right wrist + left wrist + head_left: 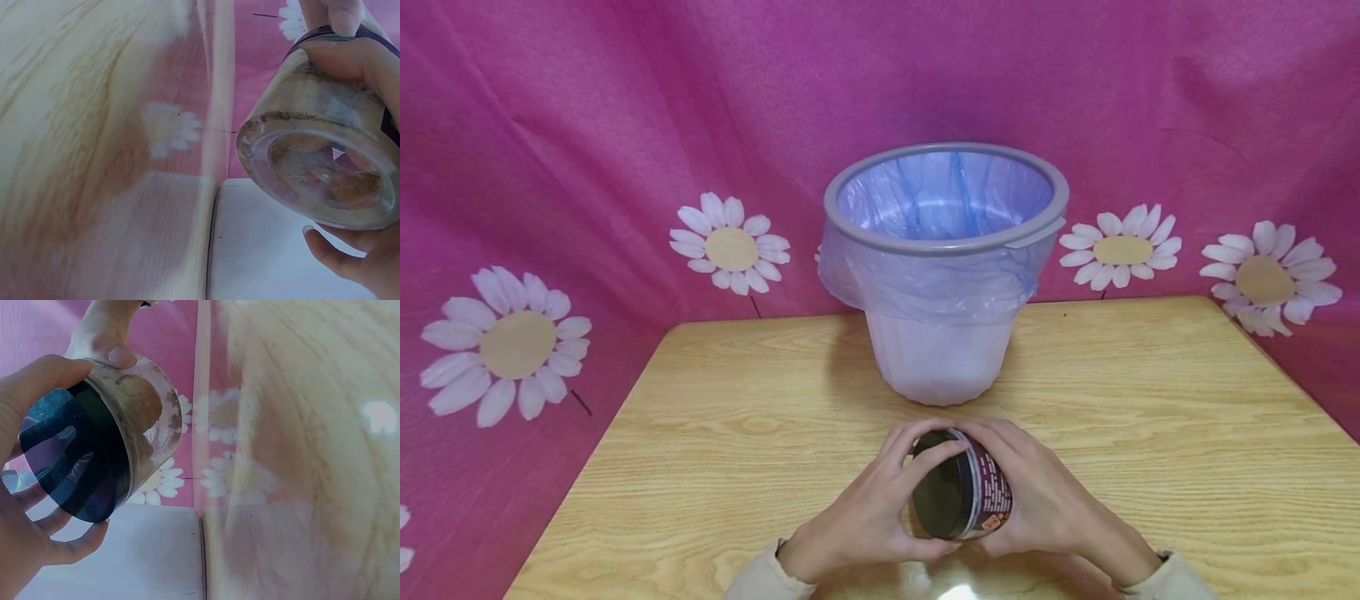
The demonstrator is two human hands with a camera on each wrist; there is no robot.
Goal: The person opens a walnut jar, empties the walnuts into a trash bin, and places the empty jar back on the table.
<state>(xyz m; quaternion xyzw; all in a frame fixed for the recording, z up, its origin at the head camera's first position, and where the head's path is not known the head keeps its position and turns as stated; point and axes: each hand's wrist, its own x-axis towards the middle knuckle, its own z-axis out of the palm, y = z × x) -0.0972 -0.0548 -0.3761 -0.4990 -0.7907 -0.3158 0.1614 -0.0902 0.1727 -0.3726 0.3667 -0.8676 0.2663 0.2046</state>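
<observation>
A clear jar (996, 492) with a dark lid (942, 496) and a maroon printed label lies tilted on its side between both hands, above the near part of the table. My left hand (868, 504) grips the lid, fingers and thumb spread round its rim. Around the jar's body my right hand (1048, 492) is curled, thumb near the lid's edge. In the right wrist view the see-through base (325, 169) faces the camera, with brownish residue on the inner walls. The left wrist view shows the black lid (81, 450) at close range, in the left fingers.
Beyond the hands a whitish bin (940, 358) stands on the wooden table (737, 433). It has a grey rim (946, 247) and a bluish plastic bag (925, 287) folded over its sides. A pink curtain (850, 75) with white daisies surrounds the table's back and sides.
</observation>
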